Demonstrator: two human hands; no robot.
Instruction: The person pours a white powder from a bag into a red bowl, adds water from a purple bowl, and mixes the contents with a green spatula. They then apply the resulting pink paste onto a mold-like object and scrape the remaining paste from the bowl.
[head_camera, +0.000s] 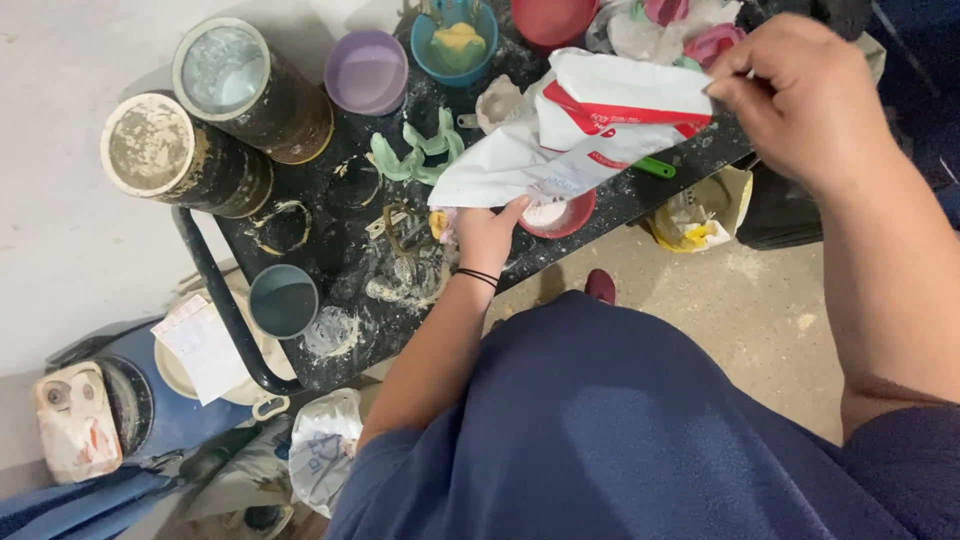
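A white bag with red stripes (590, 125) is held tilted over a small red bowl (562, 215) on a black, powder-stained work table (330, 250). My right hand (800, 95) pinches the bag's upper end. My left hand (485, 235) holds the bag's lower corner, right beside the red bowl, which has whitish powder in it. A black band circles my left wrist.
Two powder-caked cylindrical tubs (250, 85) (175, 155), a purple bowl (367, 70), a blue bowl with yellow material (455, 40), pale green moulds (415, 155), a grey cup (283, 300) and a green tool (655, 167) crowd the table. A blue container (170, 410) and bags sit on the floor.
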